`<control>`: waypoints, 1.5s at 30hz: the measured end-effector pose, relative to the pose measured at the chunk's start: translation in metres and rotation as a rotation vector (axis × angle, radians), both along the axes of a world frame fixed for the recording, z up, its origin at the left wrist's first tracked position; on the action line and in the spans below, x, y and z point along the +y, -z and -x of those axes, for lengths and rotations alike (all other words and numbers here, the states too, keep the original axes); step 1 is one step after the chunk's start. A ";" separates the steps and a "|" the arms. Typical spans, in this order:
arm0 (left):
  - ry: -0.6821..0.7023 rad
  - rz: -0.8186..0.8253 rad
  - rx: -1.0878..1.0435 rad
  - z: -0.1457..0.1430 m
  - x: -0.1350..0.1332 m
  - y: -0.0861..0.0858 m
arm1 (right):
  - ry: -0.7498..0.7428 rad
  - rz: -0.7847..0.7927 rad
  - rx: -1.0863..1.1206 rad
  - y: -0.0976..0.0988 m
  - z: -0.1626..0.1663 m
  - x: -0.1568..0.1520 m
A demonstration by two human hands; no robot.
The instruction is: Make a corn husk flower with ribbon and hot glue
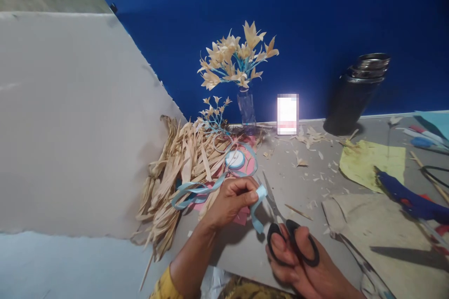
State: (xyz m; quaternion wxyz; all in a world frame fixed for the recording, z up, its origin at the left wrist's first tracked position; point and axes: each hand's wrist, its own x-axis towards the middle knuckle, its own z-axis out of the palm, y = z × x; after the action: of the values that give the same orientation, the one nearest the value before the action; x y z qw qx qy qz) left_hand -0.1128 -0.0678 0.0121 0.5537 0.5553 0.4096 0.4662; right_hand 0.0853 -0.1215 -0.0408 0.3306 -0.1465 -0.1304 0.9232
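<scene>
Between the thumb and fingers of my left hand (233, 200) a light blue ribbon (257, 217) is pinched, its short end hanging down. My right hand (298, 264) holds black-handled scissors (277, 212), thumb and fingers through the loops. The blades are parted and point up beside the ribbon at my left fingertips. More ribbon loops leftward over a pile of dried husks (196, 149). A white and blue ribbon spool (235, 160) lies just beyond my left hand, on pink paper (249, 164).
A clear bottle (247, 107) holds husk flowers (238, 53) at the back. To its right stand a bright, blurred-out screen (287, 114) and a dark tilted container (356, 96). A blue glue gun (407, 196), yellow paper (373, 163) and folded cloth (382, 229) lie at right.
</scene>
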 end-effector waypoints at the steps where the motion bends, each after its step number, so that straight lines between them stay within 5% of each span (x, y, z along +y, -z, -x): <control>1: -0.004 0.002 0.001 0.000 0.000 0.000 | -0.012 0.009 -0.006 -0.001 0.001 0.000; 9: -0.019 -0.010 0.052 -0.011 -0.009 -0.011 | -0.059 -0.007 0.006 -0.013 0.008 0.006; 15: 0.023 0.127 -0.050 -0.009 -0.012 0.003 | -0.024 0.024 0.086 -0.010 0.010 0.005; 22: -0.108 0.106 -0.249 -0.011 -0.009 0.007 | -0.132 -0.047 0.099 -0.020 0.007 0.010; 29: -0.053 0.182 -0.285 -0.010 -0.014 0.013 | 0.037 -0.016 -0.047 -0.007 0.010 -0.001; 39: -0.067 0.134 -0.295 -0.006 -0.008 0.008 | -0.130 -0.082 0.040 -0.016 0.010 -0.001; 45: -0.003 0.147 -0.123 -0.007 -0.032 0.016 | 0.162 -0.122 -0.077 -0.025 -0.007 0.020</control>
State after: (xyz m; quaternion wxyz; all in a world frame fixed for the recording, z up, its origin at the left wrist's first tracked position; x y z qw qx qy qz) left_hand -0.1061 -0.0995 -0.0039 0.6164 0.4828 0.4088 0.4689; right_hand 0.0919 -0.1010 -0.0161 0.4070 -0.1715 -0.1866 0.8776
